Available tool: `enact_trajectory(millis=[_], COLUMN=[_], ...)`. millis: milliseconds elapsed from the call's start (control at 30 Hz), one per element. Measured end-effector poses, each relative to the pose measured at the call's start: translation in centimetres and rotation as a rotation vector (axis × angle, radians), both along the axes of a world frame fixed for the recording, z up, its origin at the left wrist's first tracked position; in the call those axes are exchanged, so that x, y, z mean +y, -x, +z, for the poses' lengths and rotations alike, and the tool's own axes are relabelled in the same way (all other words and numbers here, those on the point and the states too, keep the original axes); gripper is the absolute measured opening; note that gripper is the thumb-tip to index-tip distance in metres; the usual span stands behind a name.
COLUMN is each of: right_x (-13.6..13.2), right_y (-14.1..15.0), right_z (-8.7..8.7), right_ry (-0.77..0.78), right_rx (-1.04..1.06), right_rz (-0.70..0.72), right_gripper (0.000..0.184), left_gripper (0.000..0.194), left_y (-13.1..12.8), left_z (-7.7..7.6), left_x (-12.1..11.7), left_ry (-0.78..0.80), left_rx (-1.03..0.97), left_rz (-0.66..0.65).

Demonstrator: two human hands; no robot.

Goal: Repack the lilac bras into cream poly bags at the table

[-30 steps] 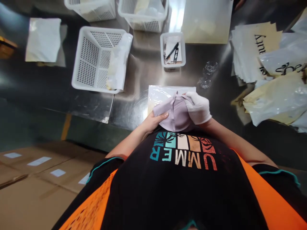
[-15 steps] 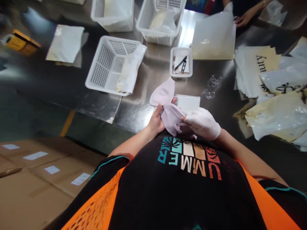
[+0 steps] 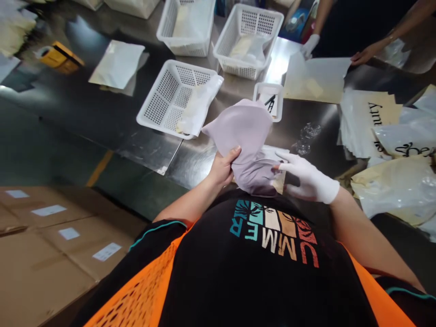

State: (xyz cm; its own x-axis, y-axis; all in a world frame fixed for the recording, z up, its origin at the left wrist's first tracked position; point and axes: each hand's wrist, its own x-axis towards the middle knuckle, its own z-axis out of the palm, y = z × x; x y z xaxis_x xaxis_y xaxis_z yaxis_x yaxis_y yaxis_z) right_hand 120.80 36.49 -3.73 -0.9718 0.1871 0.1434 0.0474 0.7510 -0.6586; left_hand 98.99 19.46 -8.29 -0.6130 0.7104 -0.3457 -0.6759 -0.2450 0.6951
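Note:
A soft lilac fabric piece (image 3: pixel 243 129) spreads out in front of my shirt, its lower part folded and creased. My left hand (image 3: pixel 223 168), bare, grips it near the middle with the thumb on top. To the right is my right hand (image 3: pixel 308 179) in a white glove with some bare fingertips. Its fingers are apart, and one fingertip is at the fabric's right edge; whether it touches, I cannot tell. Partly hidden beneath the fabric, a flat white packet (image 3: pixel 284 151) lies on the metal table (image 3: pixel 190 159).
Beyond the fabric are a small white tray (image 3: pixel 279 106) with dark pieces and white perforated baskets (image 3: pixel 155 97). Crumpled clear plastic (image 3: pixel 306 136) and bagged packets (image 3: pixel 391 181) lie to the right. Across the table, a person's hands hold a translucent bag (image 3: pixel 327 79). Cardboard boxes (image 3: pixel 41 263) stand lower left.
The fabric has opened out from two smaller cup-like folds into a broader sheet, rising farther from my body. My right hand has moved right and its fingers have spread. The view has shifted slightly.

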Motion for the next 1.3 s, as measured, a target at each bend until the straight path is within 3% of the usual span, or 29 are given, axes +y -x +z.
enact_trajectory(millis=[133,200,300,433,567,767,867,933,1033,1167,1300], right_x=[-0.5,-1.5,-3.0,-3.4,-3.3,-3.2,-2.1,-1.3,-0.8,-0.6,1.7], right_y=[2.6,4.6,7.1,7.6,6.7,5.4,4.8,4.6,4.4,3.2,0.0], right_z=[0.6,-0.2,-1.9,-2.9,-2.8,-2.1,-2.6,-3.6,-5.9,-7.8,-6.3], right_ry=[0.385,0.443,0.494,0.492,0.425,0.344,0.356,0.416,0.485,0.472,0.536], right_rx=[0.06,0.047,0.061,0.091,0.104,0.114,0.059,0.003,-0.19,-0.386,-0.213], right_rz=[-0.301,-0.452,-0.646,-0.781,-0.77,-0.63,-0.466,-0.275,-0.082,-0.234,-0.31], right_gripper=[0.065,0.07,0.063,0.047,0.047,0.069,0.08,0.083,0.072,0.042,0.033], left_gripper=[0.083,0.084,0.082,0.08,0.074,0.084,0.081,0.07,0.048,0.038,0.047], left_y=[-1.3,-2.0,-2.7,-2.9,-2.9,-2.8,-2.0,-1.0,0.7,3.0,5.2], left_z=[0.7,0.8,0.9,0.5,0.0,-0.1,-0.2,-0.1,0.1,0.3,-0.1], left_x=[-0.4,-0.5,-0.7,-1.0,-1.3,-1.7,-1.4,-1.0,0.0,0.4,-1.1], left_ry=[0.023,0.043,0.067,0.115,0.125,0.07,0.037,0.011,-0.02,-0.082,-0.182], left_rx=[0.041,0.05,0.083,0.092,0.077,0.034,-0.009,-0.038,-0.032,0.01,0.009], left_rz=[-0.085,-0.135,-0.185,-0.227,-0.257,-0.337,-0.344,-0.302,-0.189,0.017,0.12])
